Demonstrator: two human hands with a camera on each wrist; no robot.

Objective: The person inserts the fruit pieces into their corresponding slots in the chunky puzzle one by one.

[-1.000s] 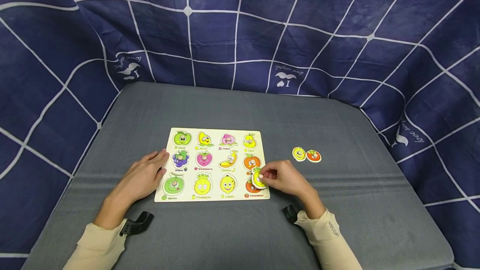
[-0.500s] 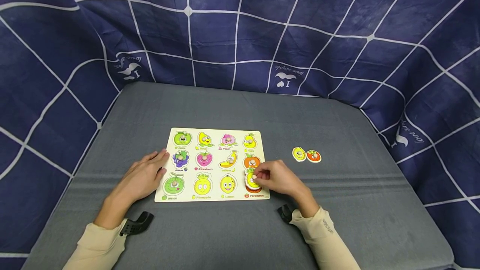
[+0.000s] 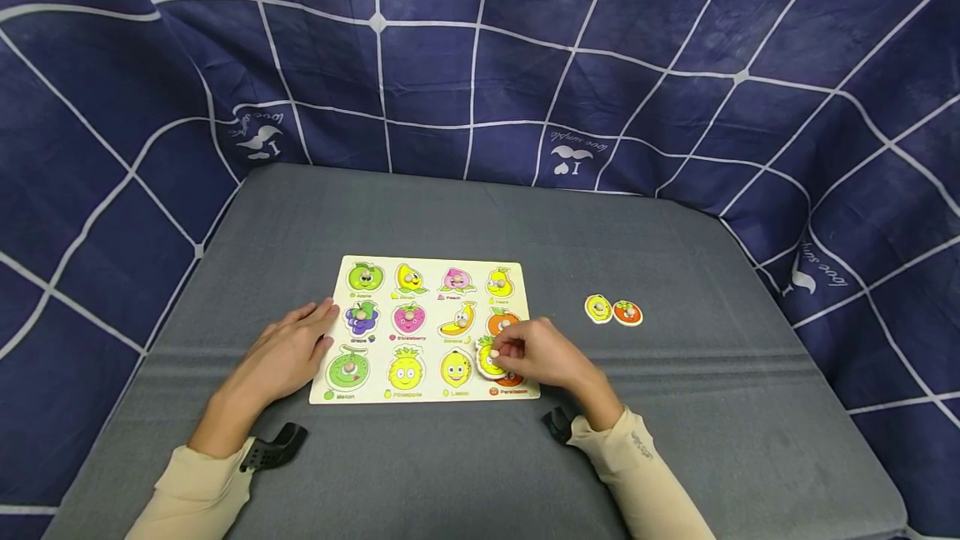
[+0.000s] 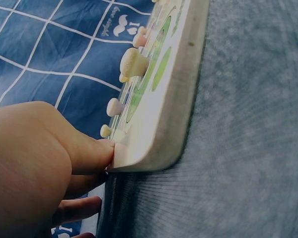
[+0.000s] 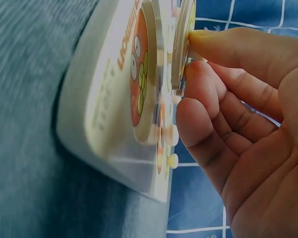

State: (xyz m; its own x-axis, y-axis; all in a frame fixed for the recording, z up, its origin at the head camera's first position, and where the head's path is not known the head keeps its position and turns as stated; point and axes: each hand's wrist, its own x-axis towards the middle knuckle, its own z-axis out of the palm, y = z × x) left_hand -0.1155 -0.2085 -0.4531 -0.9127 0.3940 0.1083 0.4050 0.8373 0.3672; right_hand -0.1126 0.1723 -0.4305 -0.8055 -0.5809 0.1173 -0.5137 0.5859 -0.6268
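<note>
A wooden fruit puzzle board (image 3: 431, 391) lies on the grey surface. My right hand (image 3: 538, 350) pinches a pineapple puzzle piece (image 3: 487, 361) between thumb and fingertips, above the board between the lemon and persimmon spots. In the right wrist view the pineapple piece (image 5: 180, 47) appears edge-on, raised off the board, near the persimmon recess (image 5: 140, 74). My left hand (image 3: 287, 350) lies at the board's left edge with fingers extended. The left wrist view has its thumb (image 4: 92, 151) touching the board's corner (image 4: 139, 153).
Right of the board, a yellow lemon-like piece (image 3: 597, 308) and an orange-red persimmon-like piece (image 3: 627, 312) lie side by side. Knobbed pieces such as the melon (image 3: 347, 371) and strawberry (image 3: 408, 319) sit in the board. A blue gridded cloth (image 3: 427, 73) hangs behind.
My right hand has carried the pineapple piece leftward over the board, from the persimmon spot toward the lemon spot. My left hand and the board have stayed put.
</note>
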